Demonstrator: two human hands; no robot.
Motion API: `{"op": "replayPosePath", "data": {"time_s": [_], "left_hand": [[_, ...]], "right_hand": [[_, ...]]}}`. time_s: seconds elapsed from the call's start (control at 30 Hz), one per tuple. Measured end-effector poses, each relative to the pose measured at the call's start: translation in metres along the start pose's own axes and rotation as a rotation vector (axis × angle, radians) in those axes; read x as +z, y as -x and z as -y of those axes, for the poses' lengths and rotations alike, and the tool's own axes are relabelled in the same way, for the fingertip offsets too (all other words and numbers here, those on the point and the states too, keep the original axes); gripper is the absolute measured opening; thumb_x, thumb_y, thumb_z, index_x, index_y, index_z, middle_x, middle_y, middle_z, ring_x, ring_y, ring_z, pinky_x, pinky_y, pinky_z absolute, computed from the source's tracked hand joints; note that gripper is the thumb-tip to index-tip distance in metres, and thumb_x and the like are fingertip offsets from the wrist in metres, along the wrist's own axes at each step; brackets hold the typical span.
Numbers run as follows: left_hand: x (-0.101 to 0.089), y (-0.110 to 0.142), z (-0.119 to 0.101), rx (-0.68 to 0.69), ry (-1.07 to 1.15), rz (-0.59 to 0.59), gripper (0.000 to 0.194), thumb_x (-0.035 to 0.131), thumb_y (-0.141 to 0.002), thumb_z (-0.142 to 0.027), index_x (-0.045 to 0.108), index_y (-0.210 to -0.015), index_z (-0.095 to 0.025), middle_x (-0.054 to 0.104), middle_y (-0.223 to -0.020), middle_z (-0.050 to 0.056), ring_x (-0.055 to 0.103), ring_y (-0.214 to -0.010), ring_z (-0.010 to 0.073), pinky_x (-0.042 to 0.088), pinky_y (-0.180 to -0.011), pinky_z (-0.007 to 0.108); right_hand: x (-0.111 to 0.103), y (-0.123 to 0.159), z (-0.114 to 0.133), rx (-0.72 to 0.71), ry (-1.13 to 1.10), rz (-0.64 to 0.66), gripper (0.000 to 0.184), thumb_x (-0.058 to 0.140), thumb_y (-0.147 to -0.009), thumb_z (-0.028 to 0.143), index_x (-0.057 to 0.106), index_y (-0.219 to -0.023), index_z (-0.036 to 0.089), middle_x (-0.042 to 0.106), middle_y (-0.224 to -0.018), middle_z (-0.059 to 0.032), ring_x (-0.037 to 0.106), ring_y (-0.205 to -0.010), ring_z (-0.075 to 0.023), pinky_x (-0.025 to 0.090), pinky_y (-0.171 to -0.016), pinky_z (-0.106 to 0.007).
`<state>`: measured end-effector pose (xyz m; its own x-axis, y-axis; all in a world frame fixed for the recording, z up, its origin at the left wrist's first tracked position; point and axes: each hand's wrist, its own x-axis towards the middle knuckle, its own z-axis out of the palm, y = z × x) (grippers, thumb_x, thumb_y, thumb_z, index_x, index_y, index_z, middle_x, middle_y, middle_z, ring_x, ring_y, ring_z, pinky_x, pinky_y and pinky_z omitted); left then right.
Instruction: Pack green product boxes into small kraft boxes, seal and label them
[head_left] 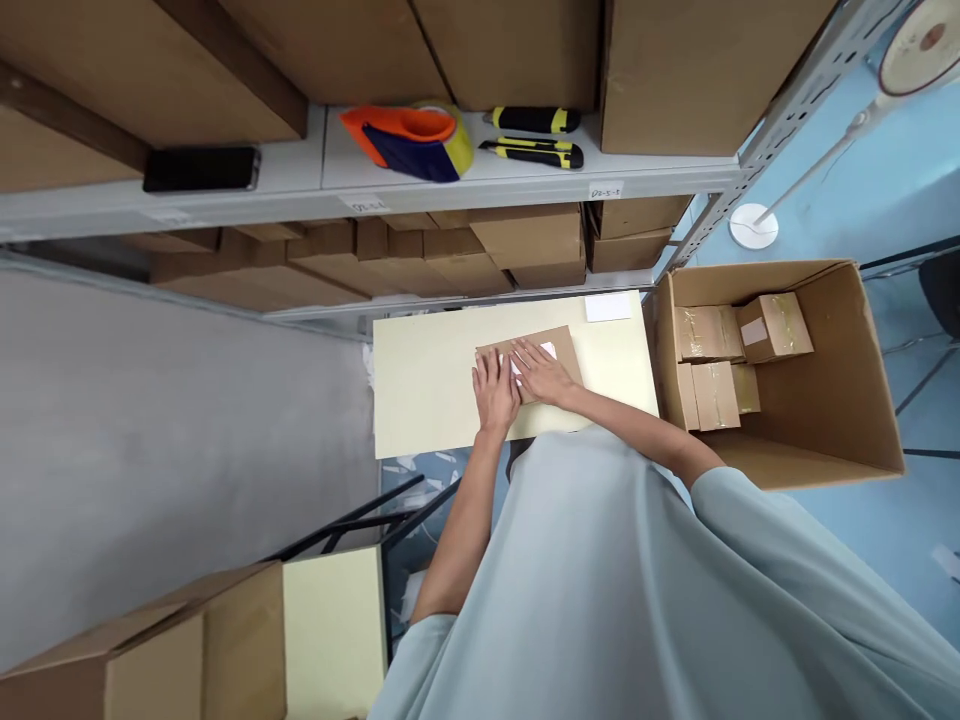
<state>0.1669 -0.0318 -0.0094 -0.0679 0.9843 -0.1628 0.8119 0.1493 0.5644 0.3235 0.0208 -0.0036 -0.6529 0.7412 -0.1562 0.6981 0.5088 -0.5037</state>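
Observation:
A small brown cardboard box [568, 352] lies on the pale yellow table [427, 385] in front of me. On its top is a white label [550, 350], partly covered by my fingers. My left hand [495, 392] rests flat on the left part of the box, fingers stretched out. Beside it, my right hand [541, 373] lies over the label with its fingers spread. Both palms press down on the box, and neither hand grips anything. A stack of white labels or paper [608, 307] sits at the table's far right corner.
To the right stands a large open carton [840, 370] with several small taped boxes [716, 395] inside. The shelf [300, 185] above the table bears a tape dispenser [416, 140], two utility knives [532, 152], a black phone [201, 169] and cartons. Another carton [240, 640] stands at lower left.

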Motion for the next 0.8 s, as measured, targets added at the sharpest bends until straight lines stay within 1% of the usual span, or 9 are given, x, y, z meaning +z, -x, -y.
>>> {"op": "replayPosePath", "data": {"time_s": [0.07, 0.17, 0.27, 0.37, 0.5, 0.63, 0.8], "left_hand": [[0.003, -0.002, 0.005, 0.012, -0.029, 0.072, 0.07, 0.039, -0.112, -0.041, 0.044, -0.176, -0.013, 0.029, -0.188, 0.019, 0.005, -0.18, 0.0391, 0.005, -0.144, 0.067], [0.005, -0.003, 0.014, 0.017, -0.051, 0.127, 0.077, 0.038, -0.111, -0.045, 0.033, -0.181, -0.013, 0.025, -0.189, 0.02, 0.001, -0.18, 0.0399, 0.001, -0.143, 0.069], [0.006, -0.003, 0.021, 0.031, -0.078, 0.146, 0.078, 0.034, -0.112, -0.046, 0.028, -0.182, -0.013, 0.022, -0.191, 0.018, -0.003, -0.18, 0.0383, 0.0, -0.143, 0.068], [0.009, -0.004, 0.026, 0.029, -0.084, 0.132, 0.079, 0.031, -0.113, -0.048, 0.025, -0.183, -0.011, 0.017, -0.191, 0.018, -0.004, -0.18, 0.0368, 0.0, -0.144, 0.064], [0.015, -0.004, 0.031, 0.034, -0.093, 0.119, 0.081, 0.03, -0.114, -0.049, 0.021, -0.183, -0.007, 0.013, -0.192, 0.02, -0.004, -0.18, 0.0357, 0.002, -0.145, 0.062], [0.02, -0.006, 0.038, 0.044, -0.146, 0.128, 0.081, 0.027, -0.115, -0.049, 0.021, -0.182, -0.004, 0.012, -0.192, 0.02, -0.003, -0.18, 0.0357, 0.007, -0.145, 0.062], [0.022, -0.007, 0.044, 0.069, -0.193, 0.127, 0.079, 0.026, -0.116, -0.049, 0.02, -0.183, -0.006, 0.012, -0.192, 0.02, 0.0, -0.18, 0.0353, 0.013, -0.144, 0.064]], "right_hand": [[0.004, 0.009, -0.009, 0.025, -0.019, 0.004, 0.067, 0.035, -0.115, 0.032, 0.042, -0.174, 0.002, 0.027, -0.188, -0.0205, 0.021, -0.179, -0.0324, 0.016, -0.146, -0.052], [0.002, 0.025, -0.028, 0.092, -0.056, -0.038, 0.069, 0.037, -0.115, 0.035, 0.039, -0.177, 0.006, 0.028, -0.188, -0.0183, 0.02, -0.179, -0.0329, 0.017, -0.146, -0.057], [-0.002, 0.038, -0.042, 0.169, -0.064, -0.09, 0.068, 0.034, -0.116, 0.034, 0.037, -0.179, 0.008, 0.027, -0.188, -0.0154, 0.019, -0.179, -0.0335, 0.015, -0.147, -0.058], [0.001, 0.043, -0.046, 0.209, -0.048, -0.11, 0.069, 0.029, -0.117, 0.035, 0.034, -0.18, 0.005, 0.023, -0.189, -0.0145, 0.017, -0.179, -0.0341, 0.011, -0.147, -0.056], [0.01, 0.042, -0.047, 0.223, -0.038, -0.126, 0.071, 0.027, -0.118, 0.036, 0.03, -0.181, 0.003, 0.02, -0.19, -0.0153, 0.015, -0.18, -0.034, 0.011, -0.147, -0.057], [0.021, 0.041, -0.054, 0.209, -0.041, -0.146, 0.072, 0.029, -0.118, 0.038, 0.028, -0.182, 0.005, 0.021, -0.19, -0.015, 0.014, -0.18, -0.0331, 0.012, -0.147, -0.059], [0.029, 0.041, -0.063, 0.172, -0.022, -0.172, 0.078, 0.031, -0.119, 0.051, 0.024, -0.184, 0.008, 0.02, -0.191, -0.0139, 0.013, -0.18, -0.0339, 0.012, -0.147, -0.059]]}}
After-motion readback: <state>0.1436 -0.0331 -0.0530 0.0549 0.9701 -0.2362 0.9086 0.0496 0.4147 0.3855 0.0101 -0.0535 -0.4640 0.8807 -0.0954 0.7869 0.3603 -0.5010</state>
